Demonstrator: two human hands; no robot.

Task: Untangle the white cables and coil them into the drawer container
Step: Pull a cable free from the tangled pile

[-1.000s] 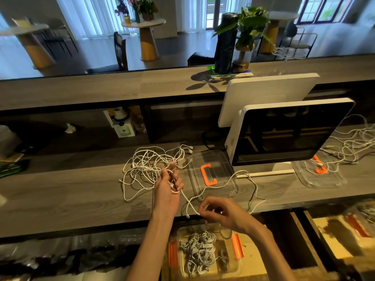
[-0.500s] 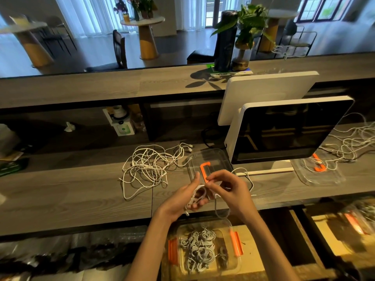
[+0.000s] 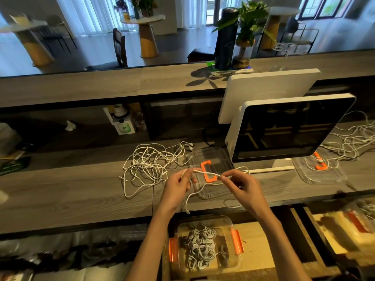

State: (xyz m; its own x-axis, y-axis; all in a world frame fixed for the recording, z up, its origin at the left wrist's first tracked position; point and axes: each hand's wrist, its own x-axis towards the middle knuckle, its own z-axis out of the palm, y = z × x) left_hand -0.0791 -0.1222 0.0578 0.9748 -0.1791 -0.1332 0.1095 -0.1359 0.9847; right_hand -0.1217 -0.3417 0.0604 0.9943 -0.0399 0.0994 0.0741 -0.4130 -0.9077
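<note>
Just then, my left hand (image 3: pixel 176 189) was curled around a white cable (image 3: pixel 207 173), thumb and forefinger pinching it near one end while the other fingers folded loosely toward the palm. My right hand (image 3: pixel 242 187) pinched the same cable between thumb and fingertips (image 3: pixel 223 178), so a short stretch ran nearly straight between my two hands, above the clear lid with an orange handle (image 3: pixel 209 171) that lay on the wooden counter (image 3: pixel 71 191). From my left hand the cable dropped in a loose curve, and its plug end hung near the counter's front edge. Another slack loop trailed from my right hand across the counter. To the left of my hands, the tangled pile of white cables (image 3: pixel 150 163) lay on the counter, apart from my fingers. Below my wrists, in the open drawer (image 3: pixel 263 250), sat the clear container with orange clips (image 3: pixel 235 240), with coiled cables (image 3: pixel 202 248) already bunched inside it. Behind the lid stood a white-framed screen (image 3: pixel 290 128), and past it on the right a second heap of cables (image 3: pixel 353 142) sprawled over another clear lid (image 3: pixel 320 171).
</note>
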